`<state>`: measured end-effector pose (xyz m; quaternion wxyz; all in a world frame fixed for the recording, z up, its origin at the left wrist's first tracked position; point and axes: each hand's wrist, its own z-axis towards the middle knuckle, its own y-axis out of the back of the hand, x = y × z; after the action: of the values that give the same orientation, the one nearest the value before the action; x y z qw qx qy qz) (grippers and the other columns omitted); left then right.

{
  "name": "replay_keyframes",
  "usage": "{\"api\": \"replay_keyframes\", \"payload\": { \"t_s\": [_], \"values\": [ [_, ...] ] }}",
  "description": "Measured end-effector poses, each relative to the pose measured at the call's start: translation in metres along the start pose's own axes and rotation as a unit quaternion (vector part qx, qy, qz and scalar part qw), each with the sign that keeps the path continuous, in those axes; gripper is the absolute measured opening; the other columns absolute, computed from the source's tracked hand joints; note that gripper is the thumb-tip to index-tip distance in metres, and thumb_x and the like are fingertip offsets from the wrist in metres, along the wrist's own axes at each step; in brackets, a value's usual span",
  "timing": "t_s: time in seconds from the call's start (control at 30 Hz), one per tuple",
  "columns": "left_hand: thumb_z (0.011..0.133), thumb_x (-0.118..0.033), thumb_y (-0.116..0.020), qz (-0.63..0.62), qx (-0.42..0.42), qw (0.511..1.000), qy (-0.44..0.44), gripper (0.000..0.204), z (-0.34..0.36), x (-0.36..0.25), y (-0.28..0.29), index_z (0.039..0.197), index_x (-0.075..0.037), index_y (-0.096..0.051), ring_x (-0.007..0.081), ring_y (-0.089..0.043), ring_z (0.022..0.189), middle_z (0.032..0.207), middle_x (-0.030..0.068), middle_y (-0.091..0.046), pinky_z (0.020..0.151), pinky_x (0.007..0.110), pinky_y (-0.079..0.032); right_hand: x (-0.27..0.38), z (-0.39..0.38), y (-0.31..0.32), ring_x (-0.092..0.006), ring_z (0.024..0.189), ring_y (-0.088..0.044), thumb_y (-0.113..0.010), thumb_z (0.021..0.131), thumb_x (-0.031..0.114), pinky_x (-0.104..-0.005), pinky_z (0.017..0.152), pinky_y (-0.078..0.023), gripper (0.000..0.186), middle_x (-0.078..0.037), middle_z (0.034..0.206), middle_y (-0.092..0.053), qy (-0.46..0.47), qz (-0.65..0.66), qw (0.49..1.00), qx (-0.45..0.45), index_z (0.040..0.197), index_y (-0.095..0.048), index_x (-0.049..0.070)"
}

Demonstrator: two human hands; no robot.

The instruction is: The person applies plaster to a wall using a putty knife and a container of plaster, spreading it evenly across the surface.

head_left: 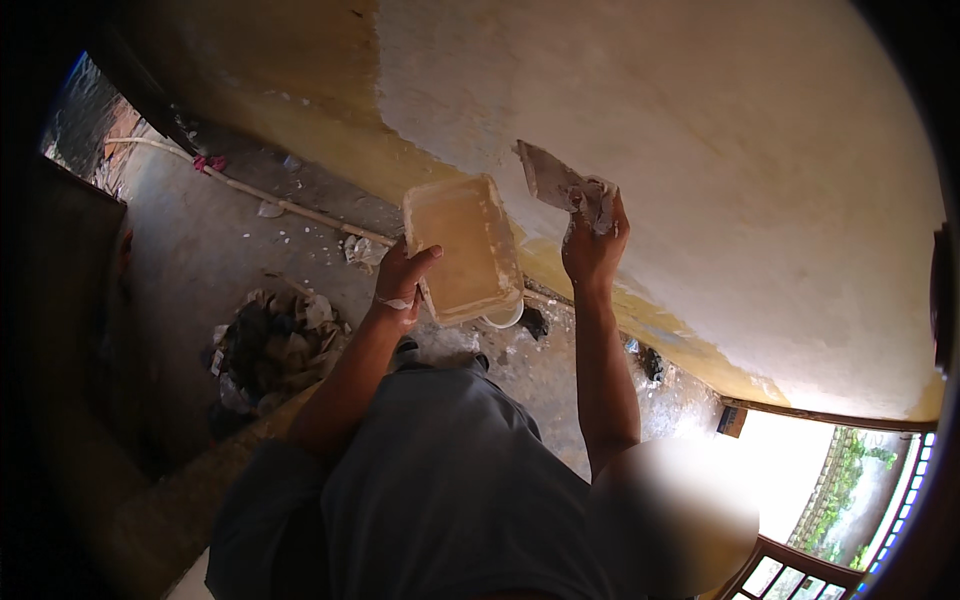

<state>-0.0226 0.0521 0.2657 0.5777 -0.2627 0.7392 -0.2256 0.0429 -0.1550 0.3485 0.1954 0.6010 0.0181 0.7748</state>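
Observation:
My left hand point(398, 278) grips the side of a shallow rectangular tray point(463, 245) crusted with pale residue, thumb over its rim, holding a beige, watery or smooth substance. My right hand point(593, 245) is closed on a putty-smeared flat scraper point(545, 175), its wide blade pointing up and left, close to the wall point(720, 180). The wall is mostly patchy off-white, with bare yellowish areas along its lower edge and left part. A white round rim point(503, 318), perhaps of a bucket, shows partly hidden beneath the tray.
A long pole point(275, 200) with pink cloth lies along the wall's foot. A heap of dirty sacks and rags point(275, 350) sits on the grimy floor point(190, 250) at left. An opening shows upper left; a bright barred window or doorway point(850, 480) is lower right.

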Motion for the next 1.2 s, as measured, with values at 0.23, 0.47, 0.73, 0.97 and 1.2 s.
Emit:
{"api": "replay_keyframes", "payload": {
  "t_s": [0.23,0.47,0.73,0.97,1.2],
  "values": [
    [0.073,-0.021,-0.062,-0.176,-0.026,0.977,0.119,0.045,0.005,-0.003,0.016,0.112,-0.001,-0.049,0.0238,-0.058,0.092,0.101,0.011,-0.057,0.081,0.039,-0.048,-0.051,0.002,-0.008,-0.0368,0.099,-0.054,-0.06,0.075,0.008,-0.0377,0.087,-0.042,0.048,-0.027,0.105,-0.055,0.015,-0.155,0.988,-0.017,0.115,-0.045,-0.012],
    [0.073,-0.024,-0.06,-0.199,-0.035,0.972,0.118,0.051,0.006,0.003,0.015,0.117,-0.003,-0.046,0.029,-0.056,0.096,0.107,0.0129,-0.056,0.083,0.044,-0.046,0.033,-0.027,-0.015,-0.0199,0.082,-0.061,-0.058,0.078,0.003,-0.0308,0.07,-0.047,0.026,-0.017,0.085,-0.062,0.016,-0.018,1.0,0.003,0.101,-0.052,-0.009],
    [0.077,-0.034,-0.06,-0.167,0.046,0.979,0.111,0.057,0.013,0.023,0.007,0.123,-0.005,-0.041,0.0262,-0.055,0.101,0.112,0.0127,-0.054,0.086,0.041,-0.047,0.04,-0.047,-0.052,-0.0433,0.076,-0.057,-0.059,0.067,0.008,-0.0466,0.068,-0.046,0.024,-0.027,0.076,-0.059,-0.009,-0.301,0.935,0.187,0.087,-0.053,-0.004],
    [0.083,-0.058,-0.042,-0.208,0.118,0.969,0.061,0.067,0.007,0.026,-0.013,0.13,-0.011,-0.034,0.0238,-0.05,0.11,0.122,0.0095,-0.047,0.091,0.041,-0.044,0.038,-0.047,-0.046,-0.0444,0.071,-0.056,-0.058,0.066,0.008,-0.0475,0.065,-0.045,0.02,-0.027,0.069,-0.057,0.008,-0.275,0.947,0.163,0.081,-0.052,-0.004],
    [0.083,-0.061,-0.036,-0.213,0.107,0.968,0.076,0.068,-0.003,0.02,-0.026,0.131,-0.013,-0.033,0.0234,-0.048,0.113,0.126,0.0083,-0.045,0.092,0.042,-0.044,0.056,-0.042,-0.038,-0.0444,0.073,-0.056,-0.058,0.065,0.009,-0.047,0.067,-0.045,0.023,-0.028,0.069,-0.057,-0.004,-0.295,0.943,0.155,0.083,-0.055,-0.005]
  ]
}}
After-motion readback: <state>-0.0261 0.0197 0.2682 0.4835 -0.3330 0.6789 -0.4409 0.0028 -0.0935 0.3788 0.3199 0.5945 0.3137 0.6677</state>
